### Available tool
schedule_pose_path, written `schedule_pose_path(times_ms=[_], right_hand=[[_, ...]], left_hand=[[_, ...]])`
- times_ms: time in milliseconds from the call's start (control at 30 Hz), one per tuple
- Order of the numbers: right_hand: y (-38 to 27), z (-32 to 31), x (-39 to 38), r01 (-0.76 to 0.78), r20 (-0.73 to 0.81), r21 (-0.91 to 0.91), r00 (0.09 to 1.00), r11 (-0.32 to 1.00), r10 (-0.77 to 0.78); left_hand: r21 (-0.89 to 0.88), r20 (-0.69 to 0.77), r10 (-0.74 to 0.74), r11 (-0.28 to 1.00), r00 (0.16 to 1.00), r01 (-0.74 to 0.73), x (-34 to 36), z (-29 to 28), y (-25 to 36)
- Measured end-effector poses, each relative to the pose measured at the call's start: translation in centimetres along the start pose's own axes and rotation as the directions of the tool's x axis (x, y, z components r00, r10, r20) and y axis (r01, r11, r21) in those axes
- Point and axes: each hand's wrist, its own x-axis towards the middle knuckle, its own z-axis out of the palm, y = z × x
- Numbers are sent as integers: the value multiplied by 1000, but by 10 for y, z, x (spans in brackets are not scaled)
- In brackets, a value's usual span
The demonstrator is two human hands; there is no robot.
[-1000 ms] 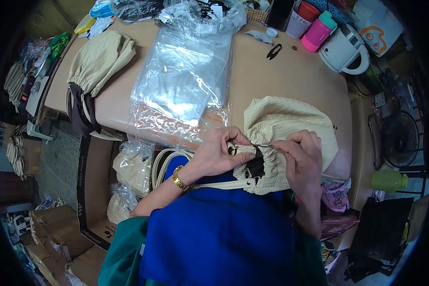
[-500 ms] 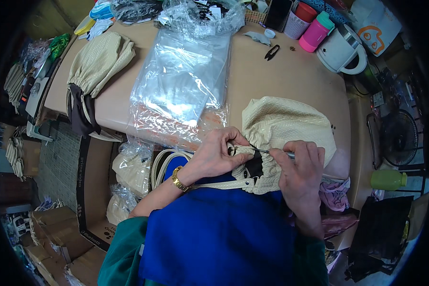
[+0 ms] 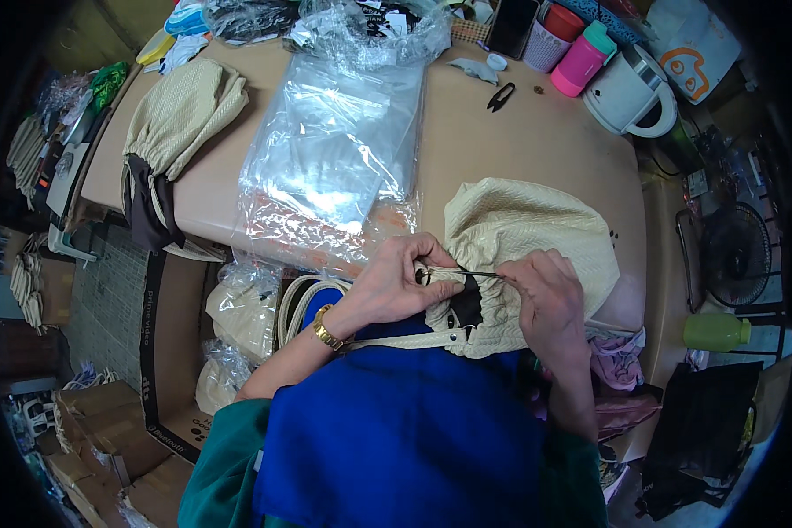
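A cream, woven-textured bag (image 3: 532,224) with a gathered mouth lies at the table's near edge, in front of me. Dark lining (image 3: 468,304) shows in its opening, and a cream strap (image 3: 400,341) runs from it toward the left. My left hand (image 3: 405,277) pinches the gathered rim between thumb and fingers. Closed on a thin dark rod-like tool (image 3: 480,274), my right hand (image 3: 550,295) is at the right side of the mouth. The tool's tip reaches the rim by my left fingertips; its handle is hidden in my right hand.
Clear plastic bags (image 3: 334,150) lie stacked mid-table. Another cream bag (image 3: 185,119) rests at the left. Small thread snips (image 3: 501,97), a pink bottle (image 3: 583,70) and a white kettle (image 3: 629,92) stand or lie at the back right. Cardboard boxes (image 3: 114,427) are at lower left.
My right hand has shifted slightly up and turned, its fingers now covering the tool's grey handle. The dark shaft shows longer between the hands. My left hand keeps its pinch.
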Motion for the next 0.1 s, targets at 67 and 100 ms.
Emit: schedule_pose_path(times_ms=[67, 100], right_hand=[[-2, 2, 1, -187, 63, 288, 982, 939, 177], [-4, 3, 1, -281, 113, 417, 960, 865, 257]], left_hand=[[-23, 4, 9, 1000, 1000, -9, 1, 0, -2], [-36, 9, 13, 999, 1000, -13, 2, 1, -4]])
